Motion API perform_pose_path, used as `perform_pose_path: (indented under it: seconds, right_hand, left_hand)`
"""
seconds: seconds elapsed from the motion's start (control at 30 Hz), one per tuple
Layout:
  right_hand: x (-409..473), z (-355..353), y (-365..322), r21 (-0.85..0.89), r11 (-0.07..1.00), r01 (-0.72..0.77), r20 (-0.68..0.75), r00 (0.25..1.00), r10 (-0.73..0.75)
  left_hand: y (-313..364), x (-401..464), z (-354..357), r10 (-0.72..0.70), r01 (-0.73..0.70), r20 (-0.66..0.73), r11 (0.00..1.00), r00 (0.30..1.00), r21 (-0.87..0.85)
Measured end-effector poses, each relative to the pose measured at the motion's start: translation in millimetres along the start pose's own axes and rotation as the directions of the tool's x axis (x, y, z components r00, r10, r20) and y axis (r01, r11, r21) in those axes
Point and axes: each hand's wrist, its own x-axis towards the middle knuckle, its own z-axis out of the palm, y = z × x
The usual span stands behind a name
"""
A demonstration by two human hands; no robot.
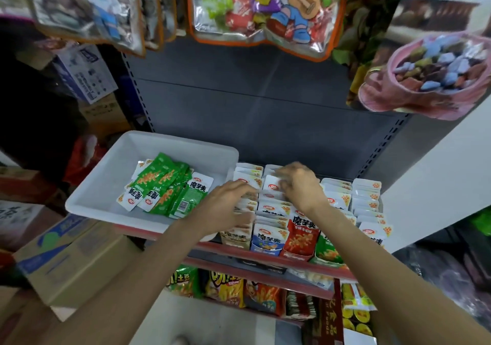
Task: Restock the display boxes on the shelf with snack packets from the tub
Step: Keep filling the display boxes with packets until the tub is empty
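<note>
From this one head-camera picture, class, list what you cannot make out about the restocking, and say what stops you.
- Right hand grip: motion blur hides whether its fingers pinch a packet.
- Left hand: blurred fingertips; the rows under it are covered.
- White tub: the green packets hide any beneath.
- Display boxes: only the fronts show, so their fill is unclear.

Motion blurs both hands: the left hand covers the packets in the leftmost display box, and the right hand's fingertips are smeared, their hold unreadable. Hanging bags are cropped above.
</note>
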Motion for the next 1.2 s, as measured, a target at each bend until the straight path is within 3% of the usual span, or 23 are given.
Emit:
perform_pose_path:
  seconds: [0.13, 0.27, 0.4, 0.5, 0.7, 0.9, 1.03, 1.2]
  right_hand:
    - [6.7, 11.7, -42.1, 0.045, 0.996, 0.081, -0.082, 0.994, -0.078]
    - [27.3, 44.1, -101.1, 0.076, 0.979, 0.191, 0.038, 0.98, -0.194]
    - [55.0, 100.4, -153.3, 0.021, 0.987, 0.158, 0.178, 0.971, -0.159]
    - [71.4, 147.8, -176.3, 0.025, 0.995, 0.092, 0.307, 0.947, -0.096]
    - [93.5, 203.8, -200.1, -0.152, 0.982, 0.112, 0.467, 0.884, -0.028]
    - [105.6, 229.5, -211.4, -0.312, 0.944, 0.109, 0.562, 0.822, 0.091]
    - [92.0, 231.8, -206.4, -0.392, 0.911, 0.125, 0.549, 0.826, 0.123]
    - [86.7, 225.5, -209.8, -0.462, 0.876, 0.14, 0.543, 0.825, 0.155]
  left_hand:
    - [-39.9, -15.7, -13.3, -0.067, 0.067, -0.169, 0.998, 0.983, -0.008]
    - [-102.7, -32.6, -24.4, -0.241, 0.247, -0.235, 0.969, 0.941, -0.005]
    - [-167.2, -46.7, -39.9, -0.43, 0.437, -0.174, 0.899, 0.886, 0.001]
    - [-210.0, -54.0, -53.3, -0.552, 0.55, -0.022, 0.828, 0.834, 0.112]
    - [-264.8, -51.2, -63.3, -0.68, 0.659, 0.104, 0.731, 0.726, 0.175]
    - [-289.0, -43.5, -63.6, -0.717, 0.665, 0.219, 0.696, 0.662, 0.271]
    - [-284.2, -43.0, -58.2, -0.754, 0.663, 0.158, 0.642, 0.638, 0.385]
    - [-282.9, -41.6, -48.1, -0.776, 0.701, 0.1, 0.611, 0.623, 0.368]
